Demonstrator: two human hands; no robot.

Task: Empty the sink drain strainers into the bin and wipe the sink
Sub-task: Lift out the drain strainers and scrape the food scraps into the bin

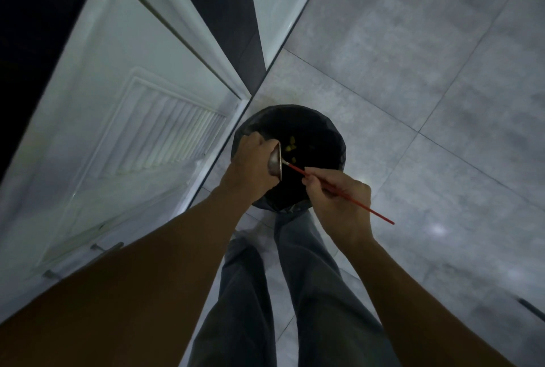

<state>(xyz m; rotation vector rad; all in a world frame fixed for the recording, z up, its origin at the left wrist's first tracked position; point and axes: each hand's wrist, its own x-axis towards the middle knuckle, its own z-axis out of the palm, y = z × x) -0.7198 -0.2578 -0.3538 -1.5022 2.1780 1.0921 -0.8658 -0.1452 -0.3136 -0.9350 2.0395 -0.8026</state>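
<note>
over the round black bag-lined bin (339, 142), a scrape-out

above its open mouth the left hand (253, 163) clasps the small round metal drain strainer (275, 164), tipped on edge and facing right. the right hand (339, 198) pinches a thin red stick (380, 216), tip poking into the strainer. yellowish food scraps (290, 145) lie down in the bin, which stands on the grey tiled floor (413, 72) beside a white louvred door (132, 101).

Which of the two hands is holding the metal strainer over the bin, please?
The left hand grips the strainer, tilted over the black-lined bin; the right hand instead pinches a thin red stick poking into it.
</note>
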